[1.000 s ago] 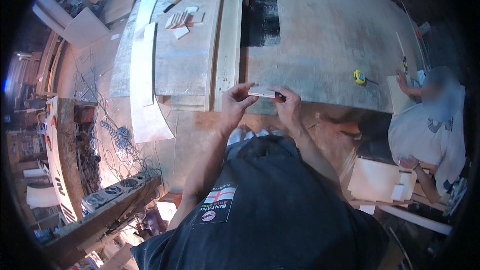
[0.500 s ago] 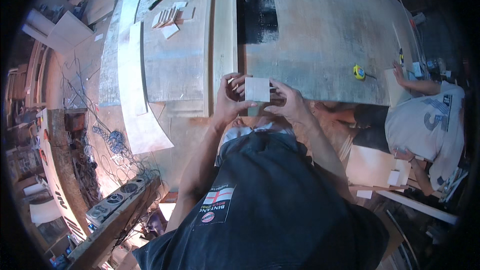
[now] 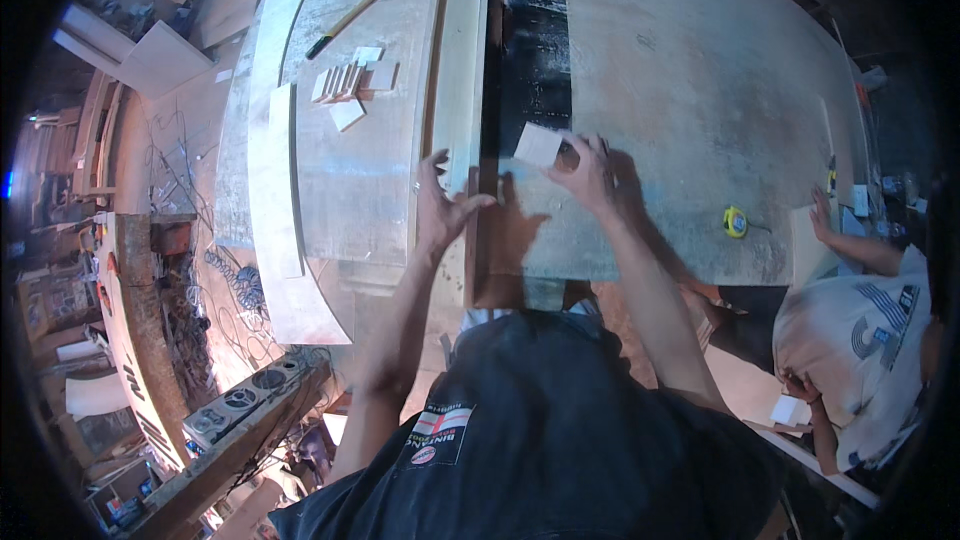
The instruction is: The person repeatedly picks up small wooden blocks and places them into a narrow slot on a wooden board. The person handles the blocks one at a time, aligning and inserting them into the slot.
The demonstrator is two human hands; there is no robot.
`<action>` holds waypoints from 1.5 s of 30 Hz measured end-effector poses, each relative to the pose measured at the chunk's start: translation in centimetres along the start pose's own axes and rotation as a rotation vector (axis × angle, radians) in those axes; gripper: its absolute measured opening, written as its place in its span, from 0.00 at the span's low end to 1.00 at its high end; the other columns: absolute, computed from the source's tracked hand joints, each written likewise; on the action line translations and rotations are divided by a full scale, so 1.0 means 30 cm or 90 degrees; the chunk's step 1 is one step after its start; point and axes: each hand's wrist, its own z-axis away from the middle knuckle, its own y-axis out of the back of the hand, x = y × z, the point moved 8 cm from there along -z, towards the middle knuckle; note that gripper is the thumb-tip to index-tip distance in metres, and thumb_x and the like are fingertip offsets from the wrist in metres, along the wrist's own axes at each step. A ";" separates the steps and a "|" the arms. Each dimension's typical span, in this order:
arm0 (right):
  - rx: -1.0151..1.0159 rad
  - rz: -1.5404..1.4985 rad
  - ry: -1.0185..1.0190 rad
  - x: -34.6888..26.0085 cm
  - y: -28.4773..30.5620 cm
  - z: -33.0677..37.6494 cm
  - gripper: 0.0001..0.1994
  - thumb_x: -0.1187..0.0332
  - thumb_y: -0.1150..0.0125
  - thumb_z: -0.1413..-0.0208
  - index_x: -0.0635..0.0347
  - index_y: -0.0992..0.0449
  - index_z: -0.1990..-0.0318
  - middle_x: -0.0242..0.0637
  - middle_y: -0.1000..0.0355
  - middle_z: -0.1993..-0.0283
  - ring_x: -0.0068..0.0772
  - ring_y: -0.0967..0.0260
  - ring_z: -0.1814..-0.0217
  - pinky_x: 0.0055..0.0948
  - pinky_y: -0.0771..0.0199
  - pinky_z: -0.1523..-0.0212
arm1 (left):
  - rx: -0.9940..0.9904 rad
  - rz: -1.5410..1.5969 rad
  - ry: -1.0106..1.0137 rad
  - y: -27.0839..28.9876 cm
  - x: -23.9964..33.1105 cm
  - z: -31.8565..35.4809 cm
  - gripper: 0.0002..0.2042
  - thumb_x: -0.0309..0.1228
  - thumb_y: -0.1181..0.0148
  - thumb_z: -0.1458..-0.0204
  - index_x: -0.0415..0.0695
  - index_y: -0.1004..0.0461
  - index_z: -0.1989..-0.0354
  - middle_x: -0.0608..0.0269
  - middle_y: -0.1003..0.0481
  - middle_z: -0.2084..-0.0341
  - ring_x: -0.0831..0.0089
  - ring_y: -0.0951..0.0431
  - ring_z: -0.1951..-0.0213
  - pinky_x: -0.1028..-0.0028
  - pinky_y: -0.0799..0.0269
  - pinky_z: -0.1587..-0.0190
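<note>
A small square piece of pale board (image 3: 539,145) is pinched by its right edge in my right hand (image 3: 588,176), held above the worktable near a black painted strip (image 3: 537,40). My left hand (image 3: 443,208) is empty, thumb and fingers apart, over the long wooden rail (image 3: 448,110) that runs away from me. To the left of that rail lies a group of small wooden pieces (image 3: 342,83), several standing in a row and a few square ones lying flat. Beyond them rests a hammer (image 3: 350,18) with a wooden handle and dark grip.
A long curved pale board strip (image 3: 281,140) lies along the table's left side. At the right are a yellow tape measure (image 3: 735,221) and a co-worker (image 3: 850,340) in a grey shirt, one hand on the table edge. Cables (image 3: 235,280) and a speaker panel (image 3: 245,402) sit lower left.
My left hand has let go of the square piece and moved apart from it. My right hand has carried the piece forward and right, tilting it. My view has shifted slightly.
</note>
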 end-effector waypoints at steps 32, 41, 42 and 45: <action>-0.122 0.085 0.090 0.042 -0.213 -0.474 0.40 0.48 0.13 0.48 0.42 0.20 0.26 0.36 0.29 0.32 0.45 0.34 0.26 0.54 0.39 0.23 | -0.152 -0.293 -0.156 -0.222 -0.139 -0.612 0.49 0.46 0.09 0.60 0.49 0.27 0.27 0.56 0.32 0.29 0.44 0.35 0.27 0.46 0.28 0.26; -0.144 0.083 0.087 0.023 -0.247 -0.541 0.41 0.50 0.16 0.44 0.36 0.22 0.21 0.35 0.29 0.34 0.43 0.34 0.27 0.51 0.40 0.25 | -0.229 -0.491 -0.095 -0.252 -0.030 -0.722 0.53 0.51 0.11 0.63 0.63 0.29 0.22 0.57 0.34 0.30 0.51 0.32 0.28 0.47 0.30 0.30; -0.144 0.086 0.085 0.024 -0.245 -0.542 0.41 0.50 0.16 0.44 0.36 0.22 0.21 0.35 0.29 0.34 0.43 0.34 0.27 0.51 0.40 0.25 | -0.246 -0.520 -0.094 -0.262 -0.026 -0.731 0.52 0.51 0.12 0.64 0.64 0.27 0.23 0.58 0.33 0.31 0.53 0.32 0.28 0.48 0.30 0.31; -0.184 0.107 0.061 0.030 -0.250 -0.540 0.39 0.49 0.19 0.39 0.35 0.24 0.20 0.34 0.28 0.31 0.41 0.35 0.23 0.54 0.41 0.19 | -0.273 -0.591 -0.090 -0.288 -0.017 -0.760 0.45 0.50 0.13 0.65 0.67 0.19 0.29 0.60 0.32 0.33 0.57 0.31 0.29 0.50 0.32 0.33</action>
